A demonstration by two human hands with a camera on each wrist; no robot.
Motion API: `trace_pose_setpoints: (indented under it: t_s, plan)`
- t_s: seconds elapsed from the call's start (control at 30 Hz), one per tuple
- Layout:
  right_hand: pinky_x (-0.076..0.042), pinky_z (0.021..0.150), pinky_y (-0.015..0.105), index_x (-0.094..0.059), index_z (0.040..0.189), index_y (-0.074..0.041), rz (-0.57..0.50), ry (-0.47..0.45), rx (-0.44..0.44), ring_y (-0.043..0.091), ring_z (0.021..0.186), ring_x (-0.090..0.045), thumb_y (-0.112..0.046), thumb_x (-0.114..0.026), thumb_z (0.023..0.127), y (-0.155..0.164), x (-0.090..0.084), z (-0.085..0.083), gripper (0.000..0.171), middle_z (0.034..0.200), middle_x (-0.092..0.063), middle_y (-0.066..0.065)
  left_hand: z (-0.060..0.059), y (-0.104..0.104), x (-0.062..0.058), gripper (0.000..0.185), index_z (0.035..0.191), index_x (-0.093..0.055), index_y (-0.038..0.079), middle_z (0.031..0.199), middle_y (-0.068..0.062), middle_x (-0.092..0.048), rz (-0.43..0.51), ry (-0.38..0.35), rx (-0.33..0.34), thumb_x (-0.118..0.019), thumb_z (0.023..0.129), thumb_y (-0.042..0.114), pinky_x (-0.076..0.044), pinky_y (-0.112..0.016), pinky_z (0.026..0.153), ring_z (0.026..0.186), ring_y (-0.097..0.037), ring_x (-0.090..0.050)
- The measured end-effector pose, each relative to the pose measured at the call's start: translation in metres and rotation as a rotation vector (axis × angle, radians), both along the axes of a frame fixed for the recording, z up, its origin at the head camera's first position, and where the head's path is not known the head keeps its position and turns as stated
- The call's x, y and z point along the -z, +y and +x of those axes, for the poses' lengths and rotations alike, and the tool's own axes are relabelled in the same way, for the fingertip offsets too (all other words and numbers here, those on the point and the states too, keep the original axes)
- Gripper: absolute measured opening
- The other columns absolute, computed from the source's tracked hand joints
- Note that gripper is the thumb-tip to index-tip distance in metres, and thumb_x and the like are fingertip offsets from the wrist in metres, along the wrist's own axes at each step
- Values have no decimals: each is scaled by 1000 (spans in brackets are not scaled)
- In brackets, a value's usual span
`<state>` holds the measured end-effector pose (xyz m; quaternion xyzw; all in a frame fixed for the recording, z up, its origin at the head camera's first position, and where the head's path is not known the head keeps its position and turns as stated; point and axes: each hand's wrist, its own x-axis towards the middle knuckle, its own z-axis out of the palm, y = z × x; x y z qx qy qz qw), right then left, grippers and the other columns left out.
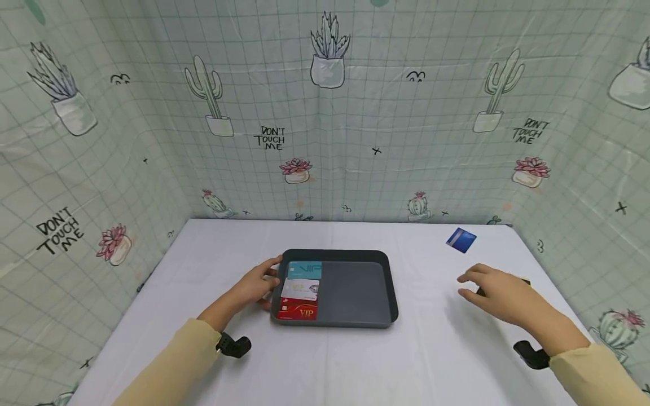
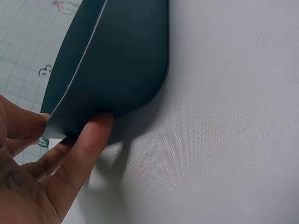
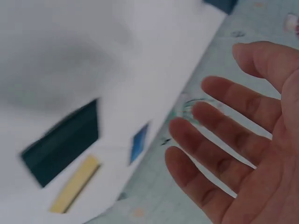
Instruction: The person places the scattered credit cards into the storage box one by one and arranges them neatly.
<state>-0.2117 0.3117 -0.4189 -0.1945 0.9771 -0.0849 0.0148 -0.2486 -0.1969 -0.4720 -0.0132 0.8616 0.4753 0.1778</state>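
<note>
A dark grey tray [image 1: 355, 293] sits mid-table. A teal VIP card [image 1: 304, 269], a white card [image 1: 301, 289] and a red VIP card [image 1: 298, 310] lie in a column along its left side. My left hand [image 1: 269, 282] holds the tray's left rim. In the left wrist view the thumb [image 2: 96, 135] presses the tray's outer wall [image 2: 121, 60] while a finger lies on top of the rim. My right hand [image 1: 464, 285] hovers open, fingers spread [image 3: 210, 107], holding nothing, over a dark card [image 1: 523, 281] that it mostly hides. That dark card [image 3: 60, 142] shows blurred beside a yellow card [image 3: 74, 184].
A blue card [image 1: 461, 239] lies at the far right of the white table [image 1: 228, 242], also seen as the blue card [image 3: 139, 142] near the table edge. Cactus-print curtain walls [image 1: 325, 141] close in the back and both sides. The tray's right half holds no cards.
</note>
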Motion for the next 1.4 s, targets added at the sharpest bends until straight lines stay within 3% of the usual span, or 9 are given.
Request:
trace_pose_setpoints:
  t_s: [0.17,0.4,0.63,0.8,0.97,1.07,1.17,1.3,1.4]
  plan:
    - [-58,84,58,-75,113,-2,24,20,73,40,103,-69,-26,-78,90,40,29,11,33,117,-66,20,1,4,0,63,164,-30,15,152,-26,-45,11,-5,0,-52,105,5,-62,-36,60,111,-32,-59]
    - [-55,82,61,-72,109,9,126,-84,195,48,99,-66,-23,-80,85,82,50,24,40,109,-65,29,2,7,-2,64,164,-29,15,151,-26,-45,0,-5,4,-51,105,4,-62,-36,59,109,-32,-61]
    - [-57,76,59,-74,100,4,132,-23,189,42,89,-68,-16,-83,80,92,61,33,30,98,-69,22,-2,7,-2,71,164,-22,22,145,-28,-48,-19,27,10,-52,104,2,-62,-37,57,105,-32,-66]
    - [-56,72,58,-73,91,-4,83,7,194,39,85,-68,-14,-83,80,92,64,35,18,94,-70,17,-4,7,-2,62,159,-34,23,146,-26,-49,-38,33,21,-52,104,2,-62,-35,56,102,-31,-64]
    - [-55,72,58,-71,87,-6,47,21,214,40,86,-68,-14,-82,80,90,68,35,15,95,-72,16,-6,12,-2,49,150,-49,17,145,-25,-54,-227,126,120,-49,103,2,-56,-32,61,92,-27,-62]
    - [-55,74,59,-71,88,-5,43,11,224,42,89,-68,-14,-82,81,88,69,35,16,96,-72,17,-6,16,-2,44,143,-58,13,142,-23,-59,-380,206,193,-48,102,2,-58,-42,81,103,-30,-64]
    - [-55,76,59,-71,89,-4,37,-1,223,43,90,-68,-14,-82,81,85,68,35,17,96,-72,18,-4,19,-2,41,139,-62,11,138,-22,-61,-507,255,224,-49,101,4,-54,-52,101,118,-33,-61]
    - [-55,76,59,-71,89,-3,27,-6,231,42,89,-68,-14,-81,82,83,68,36,17,96,-72,18,1,23,-1,36,135,-67,11,131,-20,-61,-612,271,235,-52,102,11,-57,-52,97,101,-29,-64]
    - [-55,75,60,-71,89,-3,28,-16,240,42,88,-68,-15,-81,82,83,68,35,17,96,-72,18,2,24,0,33,131,-69,9,130,-20,-60,-640,284,244,-52,104,15,-59,-51,93,92,-27,-62]
